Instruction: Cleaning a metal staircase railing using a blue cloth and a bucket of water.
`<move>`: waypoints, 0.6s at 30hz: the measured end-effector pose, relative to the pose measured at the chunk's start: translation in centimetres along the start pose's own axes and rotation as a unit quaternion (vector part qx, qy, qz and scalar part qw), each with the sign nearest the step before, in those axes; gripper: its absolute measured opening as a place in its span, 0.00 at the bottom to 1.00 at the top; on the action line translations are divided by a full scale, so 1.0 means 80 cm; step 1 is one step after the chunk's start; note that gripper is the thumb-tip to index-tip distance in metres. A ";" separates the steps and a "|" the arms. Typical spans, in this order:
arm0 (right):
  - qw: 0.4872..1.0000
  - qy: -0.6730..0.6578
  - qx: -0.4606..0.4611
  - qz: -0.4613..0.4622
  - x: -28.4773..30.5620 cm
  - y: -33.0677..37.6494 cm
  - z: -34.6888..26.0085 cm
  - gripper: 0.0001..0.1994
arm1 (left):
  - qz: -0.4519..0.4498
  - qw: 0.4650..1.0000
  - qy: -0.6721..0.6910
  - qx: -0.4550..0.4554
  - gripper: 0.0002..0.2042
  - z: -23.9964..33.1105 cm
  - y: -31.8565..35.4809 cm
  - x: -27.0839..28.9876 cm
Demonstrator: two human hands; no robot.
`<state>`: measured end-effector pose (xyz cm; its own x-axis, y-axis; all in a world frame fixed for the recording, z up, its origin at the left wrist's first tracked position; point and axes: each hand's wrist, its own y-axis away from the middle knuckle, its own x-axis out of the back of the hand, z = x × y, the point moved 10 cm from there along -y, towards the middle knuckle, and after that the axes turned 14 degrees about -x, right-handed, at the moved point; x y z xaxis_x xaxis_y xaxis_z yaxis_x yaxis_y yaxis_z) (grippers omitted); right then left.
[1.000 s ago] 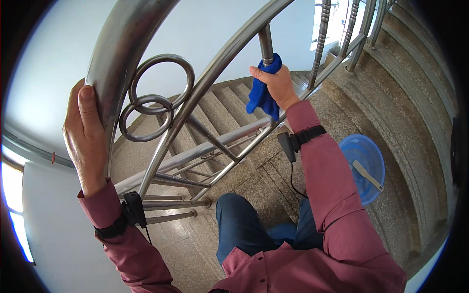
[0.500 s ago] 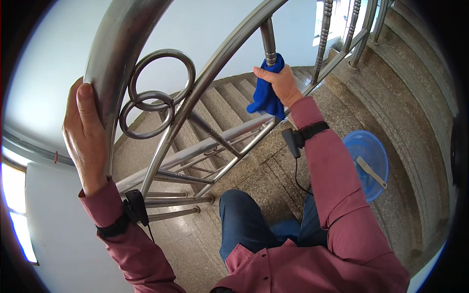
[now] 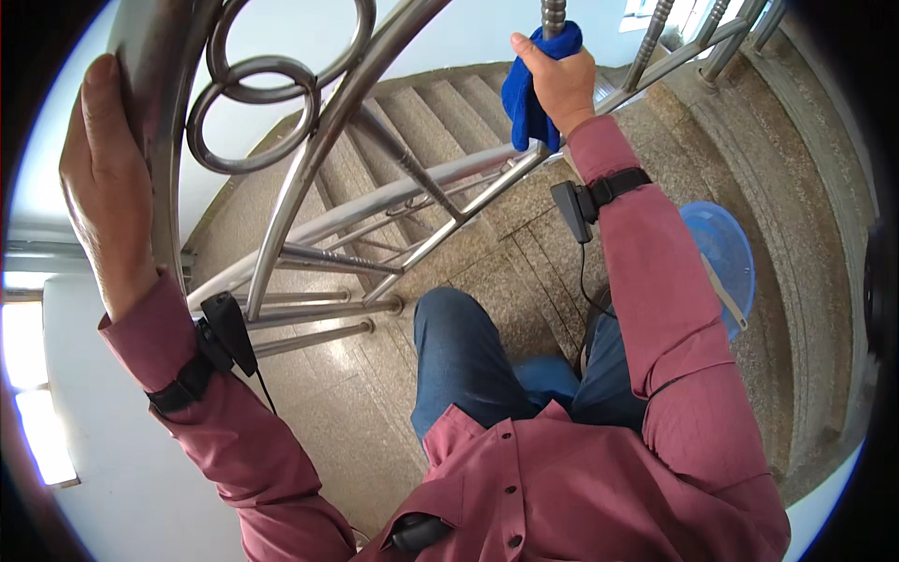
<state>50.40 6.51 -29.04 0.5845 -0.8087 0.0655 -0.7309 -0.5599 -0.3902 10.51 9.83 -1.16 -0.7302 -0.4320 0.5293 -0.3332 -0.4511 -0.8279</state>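
My right hand (image 3: 566,86) is closed round a blue cloth (image 3: 524,101), which is wrapped about a ribbed metal baluster (image 3: 553,15) of the stair railing. The cloth's loose end hangs down close to the lower rail (image 3: 496,191). Over on the left, my left hand (image 3: 110,187) grips the thick metal handrail (image 3: 161,75), thumb on the near side and the other fingers mostly hidden behind it. Two joined metal rings (image 3: 253,114) sit between the handrail and the slanting bar (image 3: 314,155) beside it.
To the right, a blue plastic basin (image 3: 735,245) with a pale-handled tool (image 3: 726,292) stands by curved stone steps (image 3: 796,215), partly behind my right sleeve. More steps (image 3: 403,122) lie beyond the railing. Black devices with cables are strapped to both wrists.
The view has shifted, so the railing, basin and hands appear higher in the picture. Both hands keep their holds, the right on the cloth round the baluster, the left on the handrail.
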 end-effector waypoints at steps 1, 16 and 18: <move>1.000 -0.001 -0.004 -0.003 -0.002 0.000 0.005 0.22 | -0.003 1.000 -0.003 0.002 0.38 -0.006 -0.002 0.002; 0.999 0.012 -0.049 0.017 0.002 0.011 0.057 0.21 | -0.009 0.993 -0.065 -0.099 0.32 -0.005 -0.018 0.010; 0.998 0.018 -0.050 0.022 0.006 0.012 0.062 0.21 | -0.022 0.990 -0.043 -0.133 0.34 0.005 -0.017 -0.002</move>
<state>51.76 6.48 -33.91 0.5399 -0.8375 0.0837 -0.7877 -0.5378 -0.3004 11.32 10.20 0.00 -0.6619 -0.4866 0.5702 -0.5169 -0.2547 -0.8173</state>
